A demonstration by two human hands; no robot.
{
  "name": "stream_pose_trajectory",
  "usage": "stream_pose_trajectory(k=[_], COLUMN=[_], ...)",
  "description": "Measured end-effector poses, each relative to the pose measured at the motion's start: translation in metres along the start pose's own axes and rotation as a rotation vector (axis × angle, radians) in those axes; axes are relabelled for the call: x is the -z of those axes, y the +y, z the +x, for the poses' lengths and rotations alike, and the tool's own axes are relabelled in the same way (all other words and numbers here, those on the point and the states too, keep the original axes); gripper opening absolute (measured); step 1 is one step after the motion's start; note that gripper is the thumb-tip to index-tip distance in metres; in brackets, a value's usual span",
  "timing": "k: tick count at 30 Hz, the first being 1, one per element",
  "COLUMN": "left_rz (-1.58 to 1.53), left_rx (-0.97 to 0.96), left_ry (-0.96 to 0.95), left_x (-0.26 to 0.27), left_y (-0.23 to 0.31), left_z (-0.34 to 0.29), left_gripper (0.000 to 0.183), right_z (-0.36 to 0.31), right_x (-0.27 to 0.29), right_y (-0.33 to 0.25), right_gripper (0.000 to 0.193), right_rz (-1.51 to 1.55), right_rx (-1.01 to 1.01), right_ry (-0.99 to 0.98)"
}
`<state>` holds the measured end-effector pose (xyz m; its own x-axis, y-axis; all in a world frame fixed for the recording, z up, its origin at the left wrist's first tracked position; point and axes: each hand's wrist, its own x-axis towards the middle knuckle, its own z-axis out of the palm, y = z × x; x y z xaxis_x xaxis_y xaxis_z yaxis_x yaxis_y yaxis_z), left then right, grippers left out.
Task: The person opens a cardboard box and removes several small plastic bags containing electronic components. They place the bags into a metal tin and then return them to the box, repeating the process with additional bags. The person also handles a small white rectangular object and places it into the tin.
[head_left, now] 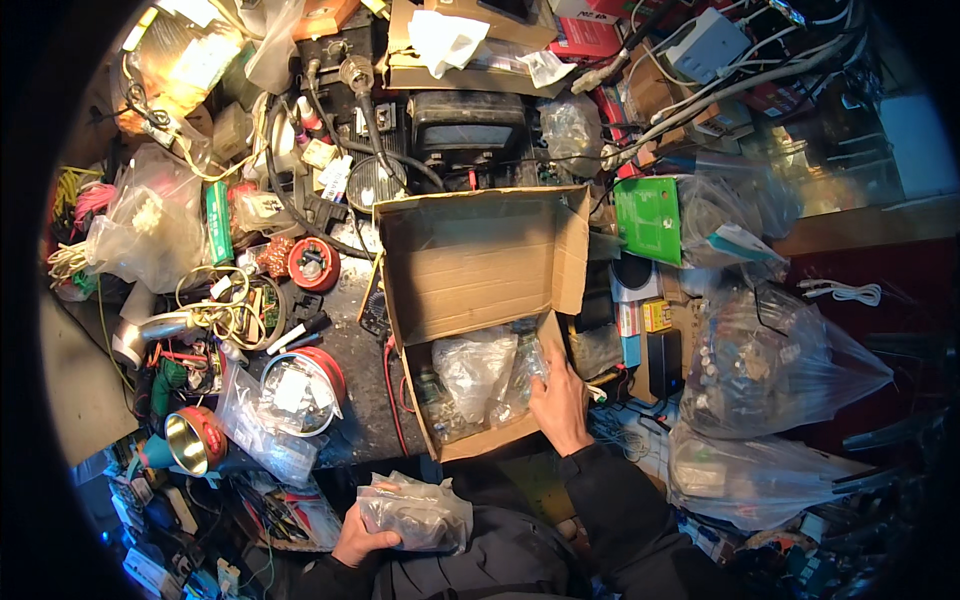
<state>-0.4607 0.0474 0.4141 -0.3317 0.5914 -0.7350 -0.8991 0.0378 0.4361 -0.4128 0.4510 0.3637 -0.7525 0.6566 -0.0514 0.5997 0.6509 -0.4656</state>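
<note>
An open cardboard box (470, 285) with its lid raised stands at the bench edge. Inside lie clear plastic bags (472, 372) and small parts too jumbled to make out. My right hand (561, 403) is closed on the box's right side wall, thumb on the inner side beside the bags; its fingertips are partly hidden. Below the box, close to my body, my left hand (368, 538) grips a crumpled clear plastic bag (418, 515). Dark contents show dimly through that bag, but I cannot tell what they are.
Left of the box stand a white round tub (300, 392), a red round container (313, 263) and a reflector lamp (195, 441). A dark lamp housing (467, 125) and thick cables are behind. At the right are a green panel (648, 220) and large filled plastic bags (765, 360).
</note>
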Motion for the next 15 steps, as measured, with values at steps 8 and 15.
stream_pose_trajectory(k=[8, 15], left_rz=[-0.013, -0.010], left_rx=[0.008, 0.041], left_ry=[-0.018, -0.010], left_x=[-0.004, -0.011], left_y=[0.007, 0.012], left_z=[0.003, 0.009], left_gripper=[0.100, 0.101], right_z=[-0.026, -0.080], right_x=[0.003, -0.035], right_y=[-0.013, -0.068], right_gripper=[0.029, 0.044], right_rz=[-0.127, -0.093], right_rx=[0.058, 0.158], right_ry=[-0.251, -0.277])
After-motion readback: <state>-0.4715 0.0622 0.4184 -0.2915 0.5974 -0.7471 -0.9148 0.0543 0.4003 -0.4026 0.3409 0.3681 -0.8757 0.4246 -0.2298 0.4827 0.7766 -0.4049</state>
